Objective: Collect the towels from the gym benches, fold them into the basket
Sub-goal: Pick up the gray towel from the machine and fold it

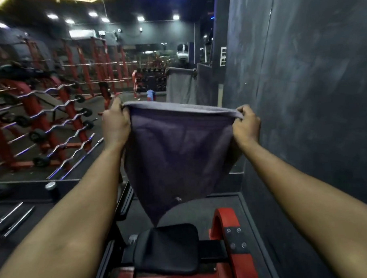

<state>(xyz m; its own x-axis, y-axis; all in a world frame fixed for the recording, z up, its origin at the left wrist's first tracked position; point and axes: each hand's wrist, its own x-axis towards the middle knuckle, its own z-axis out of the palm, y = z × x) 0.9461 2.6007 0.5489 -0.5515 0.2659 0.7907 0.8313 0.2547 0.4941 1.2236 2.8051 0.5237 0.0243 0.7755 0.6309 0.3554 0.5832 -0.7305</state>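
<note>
A grey-purple towel [178, 151] hangs in the air in front of me, stretched flat between both hands. My left hand [115, 123] grips its top left corner and my right hand [245, 124] grips its top right corner. The towel's lower end narrows to a point just above a black bench pad [167, 249] on a red frame [229, 229]. No basket is in view.
A dark wall [306, 102] runs close along the right. A wall mirror ahead shows my reflection holding the towel [180, 86]. Red racks with curl bars [53, 120] fill the left, seen in the mirror. Chrome bars [13, 217] lie at the lower left.
</note>
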